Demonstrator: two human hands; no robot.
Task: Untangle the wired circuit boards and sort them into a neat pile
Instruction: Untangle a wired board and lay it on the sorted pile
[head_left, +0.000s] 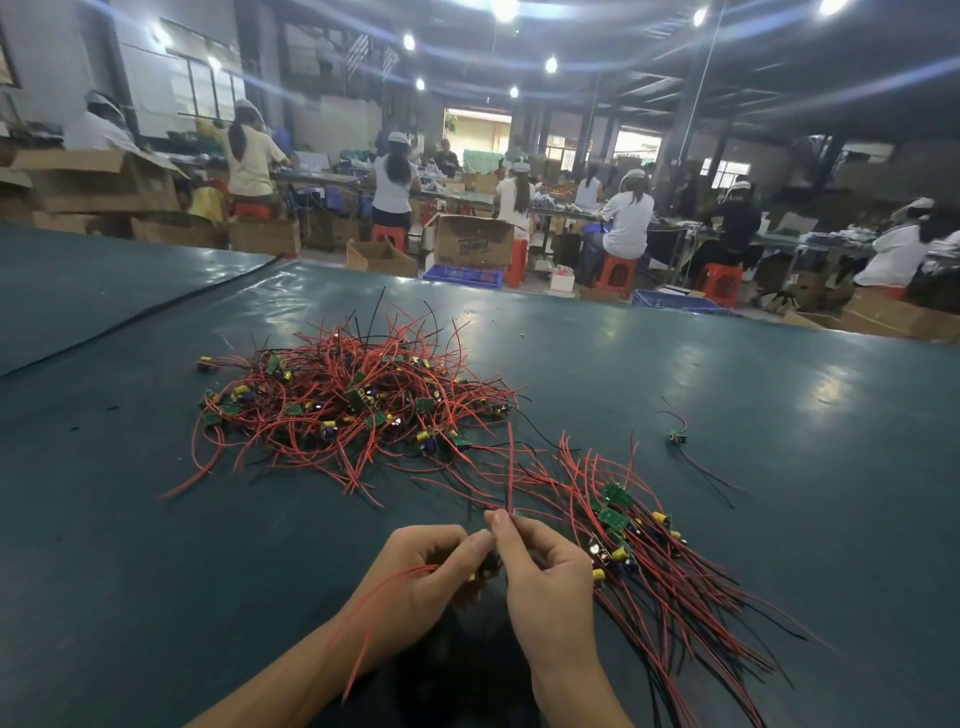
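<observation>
At a workbench covered in smooth, glossy dark-green sheeting (156, 519), a person's left hand (426, 566) curls its fingers round a bundle of thin red wires that trail back over the wrist. The right hand (545, 577) pinches a single red wire (510, 467) between thumb and forefinger, and that wire stands upright above the fingertips. A small board sits between the two hands, mostly hidden.

Beyond the hands lies a tangled heap (353, 405) of small green rectangular circuit boards with yellow cylindrical parts, knotted in red and black leads. Just right of the right hand is a sorted pile (639, 551), its boards stacked together and its wires fanned toward the table's near edge. One lone board (678, 438) lies apart, farther right.

On the floor past the table stand an open cardboard box (472, 241) and a blue plastic crate (462, 275); their contents cannot be made out.
</observation>
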